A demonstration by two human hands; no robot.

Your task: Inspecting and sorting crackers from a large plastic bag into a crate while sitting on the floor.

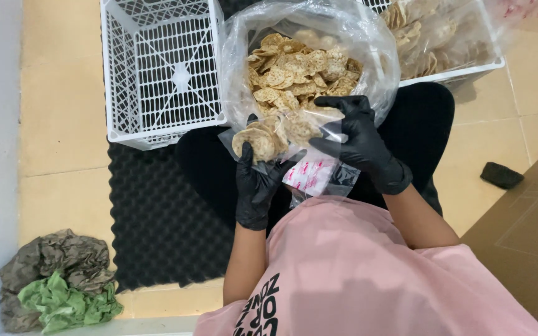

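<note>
black-gloved left hand (258, 183) and right hand (356, 140) grip small cracker bag (275, 137) | big bag (309, 59) behind | white crate (160, 68) beside

Pale yellow tiled floor (63, 118) under even light; black ribbed foam mat (157, 230) at centre; crumpled cloths (57, 280) lower left; brown cardboard (524, 242) right.

head camera, looking straight down, close

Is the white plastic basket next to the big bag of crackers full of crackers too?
No, the white plastic lattice basket holds nothing, while the round tan crackers sit in the big clear plastic bag beside it.
</note>
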